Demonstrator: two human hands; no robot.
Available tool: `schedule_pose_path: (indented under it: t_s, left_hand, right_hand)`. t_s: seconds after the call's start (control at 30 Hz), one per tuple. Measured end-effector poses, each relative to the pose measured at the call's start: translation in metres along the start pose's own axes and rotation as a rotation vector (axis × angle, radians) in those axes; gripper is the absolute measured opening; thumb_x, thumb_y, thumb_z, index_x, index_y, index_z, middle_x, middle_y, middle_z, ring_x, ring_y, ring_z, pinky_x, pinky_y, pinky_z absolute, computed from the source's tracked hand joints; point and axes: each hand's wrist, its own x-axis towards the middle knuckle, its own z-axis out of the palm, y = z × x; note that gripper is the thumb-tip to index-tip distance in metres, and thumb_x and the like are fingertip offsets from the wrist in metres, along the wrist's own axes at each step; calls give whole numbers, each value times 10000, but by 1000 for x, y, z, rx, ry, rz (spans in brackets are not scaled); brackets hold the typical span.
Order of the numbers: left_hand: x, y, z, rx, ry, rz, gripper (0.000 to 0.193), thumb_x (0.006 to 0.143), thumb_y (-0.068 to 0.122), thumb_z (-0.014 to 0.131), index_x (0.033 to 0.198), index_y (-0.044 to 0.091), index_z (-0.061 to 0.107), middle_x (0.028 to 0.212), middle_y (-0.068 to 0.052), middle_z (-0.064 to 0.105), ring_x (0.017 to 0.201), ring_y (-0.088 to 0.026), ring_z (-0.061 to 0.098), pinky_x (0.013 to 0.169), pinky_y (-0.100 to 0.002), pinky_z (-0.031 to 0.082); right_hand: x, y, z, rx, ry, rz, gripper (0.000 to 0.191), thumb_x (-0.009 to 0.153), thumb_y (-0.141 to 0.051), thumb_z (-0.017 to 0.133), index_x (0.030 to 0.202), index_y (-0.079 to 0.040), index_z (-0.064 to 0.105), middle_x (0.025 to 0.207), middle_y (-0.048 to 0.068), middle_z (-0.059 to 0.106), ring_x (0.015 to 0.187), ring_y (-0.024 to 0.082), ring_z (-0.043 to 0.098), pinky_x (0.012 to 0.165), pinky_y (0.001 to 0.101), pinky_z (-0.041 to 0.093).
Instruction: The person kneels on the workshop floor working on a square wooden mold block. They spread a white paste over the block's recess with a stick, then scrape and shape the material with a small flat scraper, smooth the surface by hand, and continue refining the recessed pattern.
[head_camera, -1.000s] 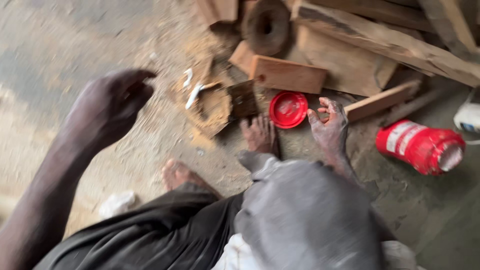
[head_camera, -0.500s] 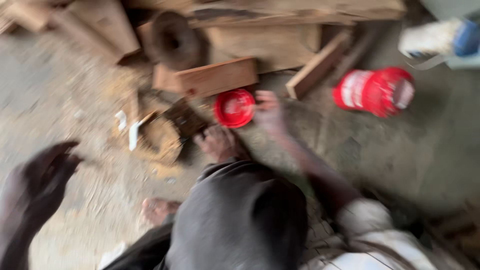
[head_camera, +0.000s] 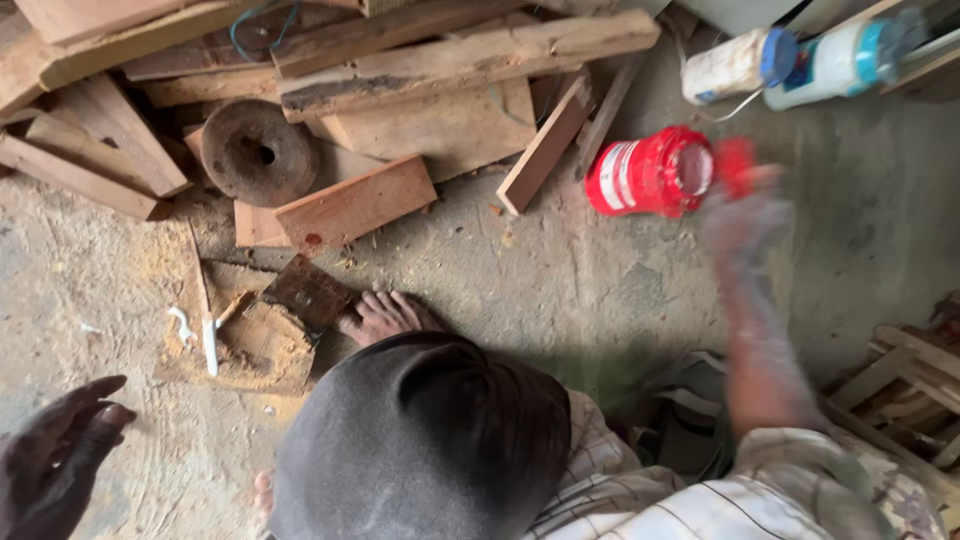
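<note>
My right hand (head_camera: 745, 225) is blurred in motion, raised just right of a red plastic jar (head_camera: 645, 172) that lies on its side on the concrete floor. Its fingers hold a red lid (head_camera: 735, 155) close to the jar's open mouth. At the lower left corner my left hand (head_camera: 55, 450) hovers over the dusty floor, fingers spread and empty. My bent knee in dark cloth (head_camera: 420, 440) fills the lower middle, and my bare foot (head_camera: 385, 315) rests in front of it.
Rough wooden planks and offcuts (head_camera: 450, 60) are piled along the top. A rusty round disc (head_camera: 258, 152) lies among them. A sawdust heap (head_camera: 250, 345) with a flat dark metal piece (head_camera: 308, 292) sits left of my foot. Two white bottles with blue caps (head_camera: 790, 60) lie at the top right.
My right hand lifted the red lid off the floor and carried it right, up to the red jar. My left hand dropped toward the lower left. The view shifted.
</note>
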Motion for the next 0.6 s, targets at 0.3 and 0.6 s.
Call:
schedule_pose_path:
  t_s: [0.3, 0.6]
  left_hand:
    - [-2, 6, 2, 18, 4, 23, 496, 1021, 278, 576, 1470, 69, 606, 1109, -173, 777, 1042, -272, 748, 906, -426, 588]
    - [4, 61, -5, 244, -71, -53, 440, 1038, 311, 633, 1445, 143, 619, 1123, -152, 781, 1048, -245, 744, 919, -389, 590]
  right_hand:
    - [21, -26, 34, 373, -142, -144, 1039, 922, -463, 922, 1589, 17, 286, 1538, 362, 375, 1389, 518, 390, 1134, 596, 352]
    - [53, -63, 29, 200, -434, -8, 1061, 765, -522, 848, 1615, -141, 339, 1593, 279, 321, 1463, 478, 386, 1224, 565, 373]
